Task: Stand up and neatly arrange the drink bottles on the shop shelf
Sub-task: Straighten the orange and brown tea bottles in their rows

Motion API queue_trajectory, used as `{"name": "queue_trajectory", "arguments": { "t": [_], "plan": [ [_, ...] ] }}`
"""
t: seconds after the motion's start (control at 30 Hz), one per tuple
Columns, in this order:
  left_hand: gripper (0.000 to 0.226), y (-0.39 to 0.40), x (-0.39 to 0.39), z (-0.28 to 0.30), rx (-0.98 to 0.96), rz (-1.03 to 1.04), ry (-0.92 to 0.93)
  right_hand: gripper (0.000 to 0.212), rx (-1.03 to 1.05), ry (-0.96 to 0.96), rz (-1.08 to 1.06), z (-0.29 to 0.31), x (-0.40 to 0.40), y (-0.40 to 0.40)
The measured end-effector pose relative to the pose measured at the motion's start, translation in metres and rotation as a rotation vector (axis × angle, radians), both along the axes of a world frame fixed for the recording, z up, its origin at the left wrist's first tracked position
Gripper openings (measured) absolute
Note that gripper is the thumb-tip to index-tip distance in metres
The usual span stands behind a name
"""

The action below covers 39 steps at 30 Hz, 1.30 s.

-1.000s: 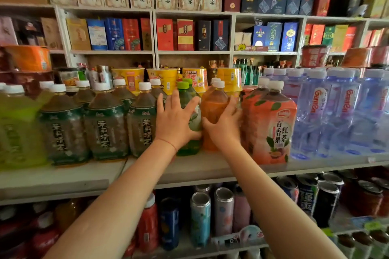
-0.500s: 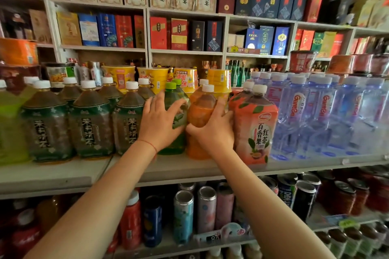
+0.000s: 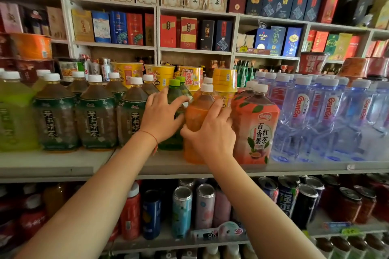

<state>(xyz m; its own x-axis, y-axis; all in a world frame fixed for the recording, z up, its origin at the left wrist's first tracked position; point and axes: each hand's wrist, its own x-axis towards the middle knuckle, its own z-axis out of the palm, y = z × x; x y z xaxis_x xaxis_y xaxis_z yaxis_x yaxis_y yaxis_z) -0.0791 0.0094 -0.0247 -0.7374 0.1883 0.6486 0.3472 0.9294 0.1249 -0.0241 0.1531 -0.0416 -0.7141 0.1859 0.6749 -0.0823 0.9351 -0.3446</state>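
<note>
The right hand (image 3: pixel 212 136) had its grip curled round the orange bottle (image 3: pixel 196 115), thumb at the front low on the body and fingers wrapped over its right side against the red-tea bottle (image 3: pixel 255 128). The left hand (image 3: pixel 161 118) grasped the green bottle (image 3: pixel 175 99) just beside it, fingers spread across the bottle's shoulder and thumb pointing toward the orange one. Both bottles stood upright on the shelf (image 3: pixel 63 164), in the gap between the dark tea bottles (image 3: pixel 95 115) and the red-tea bottle.

To do this step well, each bottle probably wanted sliding on its base rather than lifting, label turned outward, the front edge brought level with its neighbours, without knocking the rows behind.

Compared with half a second before, the hands kept the same holds on the same two bottles. The right hand sat slightly lower on the orange bottle, and the bottles themselves had barely shifted.
</note>
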Motion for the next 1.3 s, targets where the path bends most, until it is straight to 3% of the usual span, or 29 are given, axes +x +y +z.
{"name": "queue_trajectory", "arguments": {
  "t": [0.13,0.2,0.33,0.4,0.5,0.63,0.7,0.83,0.93,1.07,1.3],
  "plan": [
    [0.034,0.007,0.012,0.001,0.446,-0.196,-0.035,0.102,0.067,0.061,0.027,0.000,0.004,0.001],
    [0.050,0.015,0.018,-0.001,0.575,-0.296,0.011,0.081,-0.005,0.134,0.089,0.000,0.001,0.005],
    [0.076,0.034,0.023,-0.004,0.489,-0.266,0.058,0.030,-0.420,0.199,0.344,-0.002,-0.006,0.015],
    [0.069,0.040,0.028,-0.002,0.514,-0.283,0.037,0.021,-0.539,0.187,0.387,0.000,-0.008,0.017],
    [0.052,0.044,0.031,0.004,0.579,-0.320,0.050,0.027,-0.680,0.088,0.443,0.004,-0.008,0.017],
    [0.030,0.037,0.036,0.024,0.572,-0.223,0.083,0.033,-0.774,0.032,0.540,0.009,-0.010,0.014],
    [0.031,0.032,0.037,0.032,0.555,-0.171,0.109,0.033,-0.796,0.007,0.569,0.012,-0.015,0.009],
    [0.029,0.019,0.029,0.039,0.612,-0.186,-0.036,0.032,-0.785,-0.066,0.541,0.009,-0.035,0.002],
    [0.028,0.005,0.021,0.044,0.613,-0.189,-0.105,0.009,-0.668,-0.038,0.402,0.009,-0.057,0.004],
    [0.027,-0.002,0.020,0.039,0.685,-0.230,-0.091,0.070,-0.567,-0.049,0.209,0.010,-0.096,0.013],
    [0.023,-0.002,0.017,0.033,0.758,-0.251,-0.090,0.087,-0.364,-0.062,0.122,0.011,-0.140,0.009]
  ]
}}
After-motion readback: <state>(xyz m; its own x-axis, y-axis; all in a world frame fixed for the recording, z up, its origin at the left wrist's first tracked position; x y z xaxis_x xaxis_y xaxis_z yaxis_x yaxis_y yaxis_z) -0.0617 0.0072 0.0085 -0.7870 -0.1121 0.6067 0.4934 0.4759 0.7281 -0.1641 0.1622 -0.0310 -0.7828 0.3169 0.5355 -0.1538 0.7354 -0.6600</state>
